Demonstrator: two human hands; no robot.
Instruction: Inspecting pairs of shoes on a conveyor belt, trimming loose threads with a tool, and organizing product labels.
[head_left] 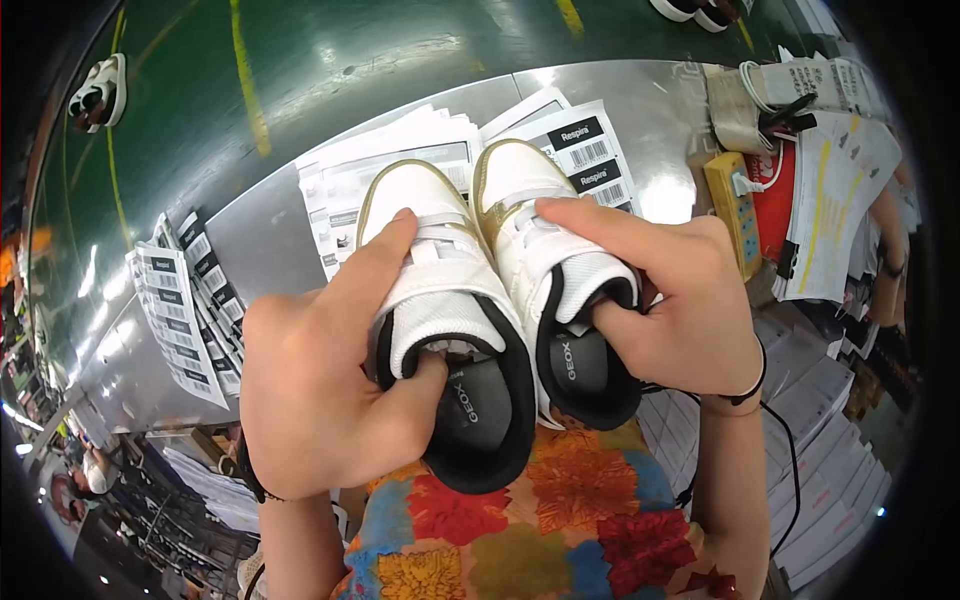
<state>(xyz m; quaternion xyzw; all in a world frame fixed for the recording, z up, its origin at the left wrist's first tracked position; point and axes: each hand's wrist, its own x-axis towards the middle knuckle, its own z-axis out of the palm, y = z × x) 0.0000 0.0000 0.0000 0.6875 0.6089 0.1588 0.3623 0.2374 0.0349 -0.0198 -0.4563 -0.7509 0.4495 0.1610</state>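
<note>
Two white sneakers (425,200) with gold trim and black collar linings are held side by side, toes pointing away from me. My left hand (335,370) is closed on the left shoe, its thumb inside the opening under the tongue and its index finger along the straps. On the right shoe (520,180), my right hand (670,300) grips the same way, thumb tucked in at the tongue and index finger on the upper strap. Dark insoles show inside both. Beneath the toes lie sheets of printed labels (590,150) and white papers (330,200).
The metal table (260,220) runs across the front. More label sheets (175,320) lie at left. A yellow power strip (733,210) with a white plug and hanging papers (840,210) stand at right. White boxes (840,500) are stacked below. Other shoes (98,95) sit on the green surface beyond.
</note>
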